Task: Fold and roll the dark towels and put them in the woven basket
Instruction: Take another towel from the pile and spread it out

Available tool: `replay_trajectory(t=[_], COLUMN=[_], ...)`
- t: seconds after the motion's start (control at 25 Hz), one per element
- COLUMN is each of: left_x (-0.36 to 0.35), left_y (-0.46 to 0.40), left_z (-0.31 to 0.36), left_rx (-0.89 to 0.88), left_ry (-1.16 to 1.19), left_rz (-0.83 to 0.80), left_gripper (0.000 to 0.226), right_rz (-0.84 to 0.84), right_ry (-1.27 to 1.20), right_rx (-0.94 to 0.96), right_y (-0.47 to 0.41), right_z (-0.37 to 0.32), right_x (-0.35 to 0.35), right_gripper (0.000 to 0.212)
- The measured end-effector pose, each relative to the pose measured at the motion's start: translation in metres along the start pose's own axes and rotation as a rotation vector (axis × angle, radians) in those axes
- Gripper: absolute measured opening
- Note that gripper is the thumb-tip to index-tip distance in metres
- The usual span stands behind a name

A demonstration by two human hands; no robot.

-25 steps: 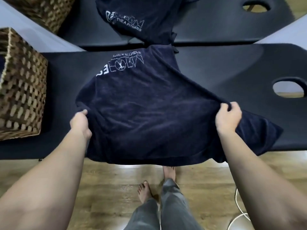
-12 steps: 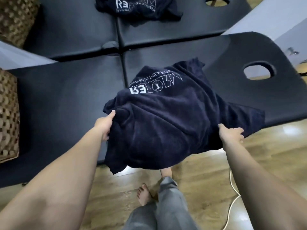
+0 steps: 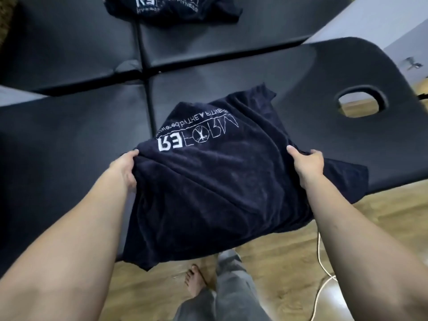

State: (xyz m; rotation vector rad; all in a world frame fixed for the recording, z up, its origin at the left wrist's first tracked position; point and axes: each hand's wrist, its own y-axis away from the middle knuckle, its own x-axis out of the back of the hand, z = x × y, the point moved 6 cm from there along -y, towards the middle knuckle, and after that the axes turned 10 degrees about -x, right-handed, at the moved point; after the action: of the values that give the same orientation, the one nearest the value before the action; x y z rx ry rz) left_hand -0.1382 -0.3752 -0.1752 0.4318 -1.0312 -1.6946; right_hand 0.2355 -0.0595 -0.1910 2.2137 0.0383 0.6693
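Head view, both hands, left (image 3: 126, 167) and right (image 3: 306, 164), outstretched, gripping dark towel (image 3: 215, 181) edges

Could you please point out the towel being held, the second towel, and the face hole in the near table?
held towel (image 3: 222, 193), head view, middle of the cloth below the logo
second towel (image 3: 171, 10), head view, on its logo area
face hole (image 3: 359, 106), head view, inside the opening

Navy logo towel (image 3: 215, 181), apparently half-folded
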Motion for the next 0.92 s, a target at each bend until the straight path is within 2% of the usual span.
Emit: replay_trajectory(t=[0.04, 0.08, 0.16, 0.2, 0.24, 0.28, 0.32, 0.4, 0.44, 0.52, 0.56, 0.64, 0.68, 0.76, 0.84, 0.92], left_x=[-0.009, -0.02, -0.041, -0.05, -0.061, -0.072, -0.083, -0.101, -0.109, -0.122, -0.124, -0.113, -0.108, -0.111, -0.13, -0.156], left_y=[0.003, 0.008, 0.025, 0.036, 0.047, 0.056, 0.058, 0.055, 0.051, 0.04, 0.035, 0.029, 0.029, 0.031, 0.039, 0.05], left_z=[0.007, 0.016, 0.043, 0.055, 0.059, 0.052, 0.034, -0.008, -0.021, -0.03, -0.028, -0.019, -0.018, -0.022, -0.027, -0.031], left_rx=[-0.013, -0.061, -0.233, -0.294, -0.322, -0.306, -0.256, -0.188, -0.219, -0.428, -0.544, -0.71, -0.717, -0.688, -0.726, -0.774], left_ry=[-0.031, -0.008, 0.266, 0.417, 0.443, 0.33, 0.13, -0.335, -0.487, -0.637, -0.745, -1.009, -1.078, -1.126, -1.102, -0.969], left_rz=[-0.053, -0.129, -0.345, -0.473, -0.611, -0.694, -0.716, -0.624, -0.547, -0.419, -0.335, -0.065, 0.047, 0.123, 0.104, 0.024], left_gripper=[0.041, 0.035, 0.028, 0.034, 0.041, 0.045, 0.046, 0.038, 0.03, 0.024, 0.028, 0.051, 0.066, 0.083, 0.082, 0.078], right_rz=[-0.026, 0.018, 0.296, 0.465, 0.588, 0.652, 0.638, 0.527, 0.503, 0.534, 0.558, 0.537, 0.506, 0.478, 0.489, 0.514], right_ry=[-0.022, -0.064, -0.283, -0.425, -0.526, -0.557, -0.536, -0.388, -0.339, -0.226, -0.148, -0.053, -0.052, -0.086, -0.125, -0.14], right_rx=[0.016, 0.103, 0.342, 0.384, 0.355, 0.28, 0.176, -0.03, -0.065, -0.063, -0.069, -0.088, -0.086, -0.094, -0.112, -0.052], right_y=[-0.004, -0.006, 0.001, 0.006, 0.008, 0.004, -0.002, -0.021, -0.025, -0.03, -0.033, -0.04, -0.044, -0.049, -0.048, -0.046], right_z=[-0.005, -0.012, -0.019, -0.011, 0.006, 0.027, 0.05, 0.091, 0.099, 0.096, 0.093, 0.09, 0.092, 0.095, 0.098, 0.094], right_x=[-0.002, 0.003, 0.039, 0.064, 0.083, 0.095, 0.1, 0.096, 0.095, 0.098, 0.101, 0.106, 0.108, 0.11, 0.11, 0.108], right_gripper=[0.056, 0.039, 0.026, 0.027, 0.027, 0.026, 0.025, 0.029, 0.032, 0.043, 0.053, 0.077, 0.085, 0.091, 0.085, 0.07])
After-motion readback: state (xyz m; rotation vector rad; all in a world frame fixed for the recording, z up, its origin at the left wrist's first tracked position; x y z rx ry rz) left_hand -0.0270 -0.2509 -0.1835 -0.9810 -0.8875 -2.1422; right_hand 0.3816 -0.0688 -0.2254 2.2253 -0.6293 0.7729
